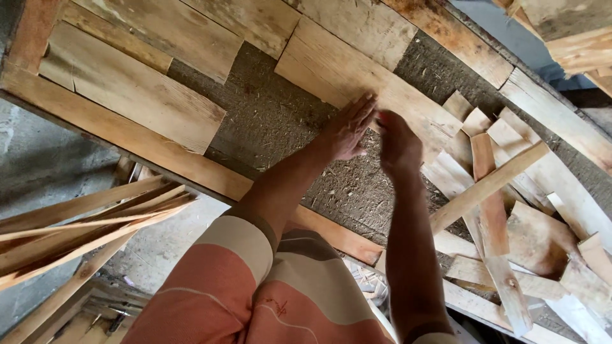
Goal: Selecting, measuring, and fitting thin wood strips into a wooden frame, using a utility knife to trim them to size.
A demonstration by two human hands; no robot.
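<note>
Head view: wooden frame [127,143] with gritty board backing. Pale plank [338,67] lies across it. Scrap offcuts [510,210] piled right. Left hand [347,130] flat, fingers together, on plank's lower edge. Right hand [398,143] curled just beside; grip unclear.

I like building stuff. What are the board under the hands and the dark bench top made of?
The board under the left hand and right hand looks like rough, unpainted wood: pale, grainy, stained. The dark bench top looks like coarse pressed board or a dusty mat, flecked with sawdust; I cannot tell which.
</note>
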